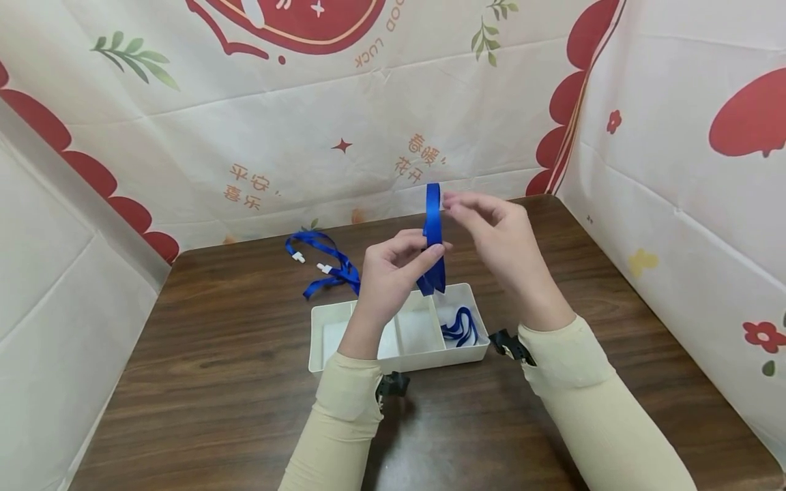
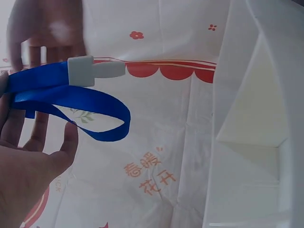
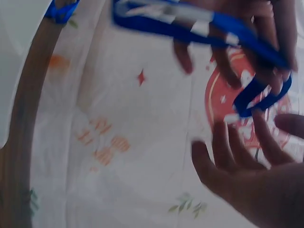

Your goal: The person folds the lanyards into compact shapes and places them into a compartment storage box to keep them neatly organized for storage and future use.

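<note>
My left hand (image 1: 393, 269) pinches a folded blue lanyard (image 1: 433, 211) between thumb and fingers, above the white tray. In the left wrist view a white plastic buckle (image 2: 81, 71) sticks out from the lanyard, with a blue loop hanging beneath it. My right hand (image 1: 500, 239) is raised just to the right of the lanyard's top, its fingers loosely bent and holding nothing. The right wrist view shows the right hand (image 3: 251, 175) with fingers spread, close to the strap; contact is hard to tell there.
Below the hands stands a white divided tray (image 1: 405, 363); coiled dark blue cords (image 1: 460, 327) lie in its right compartment. Behind it on the wooden table (image 1: 215, 382) are more blue lanyards (image 1: 344, 269) with white buckles. Printed cloth (image 1: 295, 123) hangs around the back and sides.
</note>
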The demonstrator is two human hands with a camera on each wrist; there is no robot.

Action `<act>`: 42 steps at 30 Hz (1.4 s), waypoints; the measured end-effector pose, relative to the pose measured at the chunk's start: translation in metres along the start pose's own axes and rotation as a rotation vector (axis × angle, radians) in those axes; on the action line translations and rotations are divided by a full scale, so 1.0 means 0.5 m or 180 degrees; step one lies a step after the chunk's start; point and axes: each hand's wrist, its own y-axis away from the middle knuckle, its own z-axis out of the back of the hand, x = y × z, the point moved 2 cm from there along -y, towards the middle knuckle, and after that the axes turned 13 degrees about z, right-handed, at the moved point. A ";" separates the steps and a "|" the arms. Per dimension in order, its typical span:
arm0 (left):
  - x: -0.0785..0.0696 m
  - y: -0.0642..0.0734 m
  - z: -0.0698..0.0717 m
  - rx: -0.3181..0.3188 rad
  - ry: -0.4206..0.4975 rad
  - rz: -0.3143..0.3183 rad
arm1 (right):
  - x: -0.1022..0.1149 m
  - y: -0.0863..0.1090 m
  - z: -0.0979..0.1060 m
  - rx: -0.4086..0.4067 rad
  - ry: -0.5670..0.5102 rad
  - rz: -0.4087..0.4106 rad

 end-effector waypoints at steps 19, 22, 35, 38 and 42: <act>-0.006 0.003 0.008 -0.0016 0.0036 0.0037 | -0.119 0.059 0.007 0.2011 0.0120 0.0170; -0.007 0.003 0.008 -0.0016 0.0020 0.0010 | -0.125 0.066 -0.004 0.2109 0.0132 0.0137; -0.031 0.010 0.013 0.0008 0.0294 -0.0176 | -0.140 0.062 -0.005 0.1293 0.0722 0.0073; -0.031 0.011 0.018 -0.0015 0.0393 -0.0195 | -0.143 0.057 0.007 0.0869 0.0722 0.0256; -0.033 0.010 0.026 -0.0129 0.0382 -0.0243 | -0.143 0.056 0.018 0.0378 0.0750 0.0837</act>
